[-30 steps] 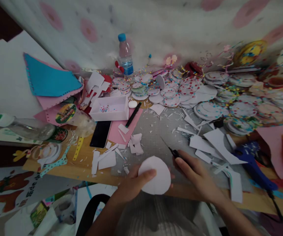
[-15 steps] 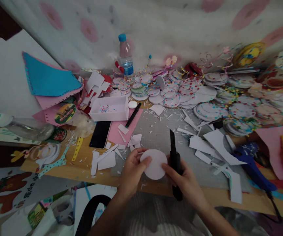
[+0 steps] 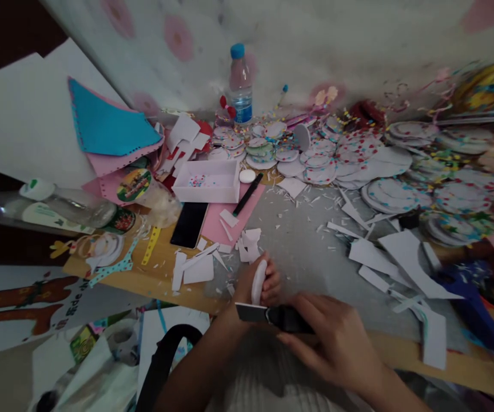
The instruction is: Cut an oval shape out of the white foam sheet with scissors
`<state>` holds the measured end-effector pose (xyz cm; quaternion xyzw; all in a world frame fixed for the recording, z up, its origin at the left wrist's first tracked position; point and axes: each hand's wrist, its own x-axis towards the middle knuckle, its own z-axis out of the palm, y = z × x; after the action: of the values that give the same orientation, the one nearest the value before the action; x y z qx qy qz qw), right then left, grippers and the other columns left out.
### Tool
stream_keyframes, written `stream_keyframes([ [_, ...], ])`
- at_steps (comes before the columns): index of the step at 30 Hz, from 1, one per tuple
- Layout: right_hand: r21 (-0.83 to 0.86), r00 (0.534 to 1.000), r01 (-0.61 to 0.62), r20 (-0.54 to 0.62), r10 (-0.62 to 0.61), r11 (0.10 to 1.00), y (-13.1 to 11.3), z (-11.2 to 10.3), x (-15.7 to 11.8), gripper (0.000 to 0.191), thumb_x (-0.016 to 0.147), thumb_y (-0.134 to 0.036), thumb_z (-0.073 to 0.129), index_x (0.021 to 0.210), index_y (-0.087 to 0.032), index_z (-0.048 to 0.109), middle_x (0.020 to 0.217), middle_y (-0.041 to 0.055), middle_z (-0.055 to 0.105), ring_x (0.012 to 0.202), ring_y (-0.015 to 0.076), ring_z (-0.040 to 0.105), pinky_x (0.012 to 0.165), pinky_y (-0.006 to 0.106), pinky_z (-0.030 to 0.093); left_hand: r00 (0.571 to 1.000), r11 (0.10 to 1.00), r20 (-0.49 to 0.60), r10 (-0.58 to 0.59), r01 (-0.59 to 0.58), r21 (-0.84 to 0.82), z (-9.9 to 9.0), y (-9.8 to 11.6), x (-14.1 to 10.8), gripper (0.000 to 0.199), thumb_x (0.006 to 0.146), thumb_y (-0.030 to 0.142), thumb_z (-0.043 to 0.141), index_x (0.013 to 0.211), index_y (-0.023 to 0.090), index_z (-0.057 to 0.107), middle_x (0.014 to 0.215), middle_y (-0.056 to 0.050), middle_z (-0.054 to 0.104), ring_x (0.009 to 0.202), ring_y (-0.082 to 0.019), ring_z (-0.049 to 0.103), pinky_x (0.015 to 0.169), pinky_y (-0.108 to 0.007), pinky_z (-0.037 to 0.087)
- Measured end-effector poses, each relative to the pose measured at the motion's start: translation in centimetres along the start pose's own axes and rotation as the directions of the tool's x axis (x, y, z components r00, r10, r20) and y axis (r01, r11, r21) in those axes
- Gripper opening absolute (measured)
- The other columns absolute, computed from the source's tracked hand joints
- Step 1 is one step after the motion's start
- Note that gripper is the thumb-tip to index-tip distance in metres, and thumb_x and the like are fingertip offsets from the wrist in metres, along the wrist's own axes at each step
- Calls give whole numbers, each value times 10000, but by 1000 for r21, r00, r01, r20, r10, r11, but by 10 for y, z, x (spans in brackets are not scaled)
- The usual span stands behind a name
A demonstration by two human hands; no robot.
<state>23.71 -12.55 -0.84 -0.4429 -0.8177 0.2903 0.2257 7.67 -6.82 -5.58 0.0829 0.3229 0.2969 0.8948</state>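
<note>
My left hand is closed round a white paper disc, which is turned nearly edge-on to me at the desk's front edge. In my right hand is a black utility knife, its dark blade pointing left. The blade lies just below the disc and in front of my left wrist; I cannot tell whether it touches either. Paper scraps lie on the grey cutting mat beyond both hands.
A white box, a phone and a black marker sit at mid-left. Decorated paper discs are piled along the back, before a water bottle. A blue glue gun lies at right.
My left hand has turned the disc from facing me to edge-on. The right hand has let go of the disc's edge and swung the knife from upright to level, pointing left. The view has shifted.
</note>
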Motion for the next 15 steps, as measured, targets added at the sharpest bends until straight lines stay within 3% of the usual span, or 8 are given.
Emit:
stream_keyframes([
  [5, -255, 996, 71, -36, -83, 964, 0, -4, 3, 308, 906, -479, 489, 843, -194, 584, 667, 16, 614, 560, 177, 577, 542, 292, 353, 994, 996, -72, 86, -88, -28, 5, -6, -4, 425, 878, 511, 496, 622, 196, 367, 411, 85, 306, 310, -45, 231, 338, -198, 128],
  [11, -333, 995, 88, -23, -101, 939, 4, -10, 6, 319, 916, -483, 481, 796, -201, 567, 637, 8, 597, 548, 171, 572, 531, 292, 327, 978, 990, -155, 139, -142, -8, 12, -10, -6, 454, 818, 529, 583, 618, 196, 348, 401, 94, 308, 313, -26, 253, 350, -199, 139],
  [15, -377, 994, 25, -94, -64, 926, 9, -19, 5, 316, 928, -470, 472, 855, -183, 583, 672, 31, 634, 577, 179, 595, 535, 291, 331, 975, 989, -169, 143, -145, 6, 9, -11, -7, 476, 776, 573, 615, 640, 194, 360, 446, 100, 332, 303, -9, 205, 332, -215, 78],
])
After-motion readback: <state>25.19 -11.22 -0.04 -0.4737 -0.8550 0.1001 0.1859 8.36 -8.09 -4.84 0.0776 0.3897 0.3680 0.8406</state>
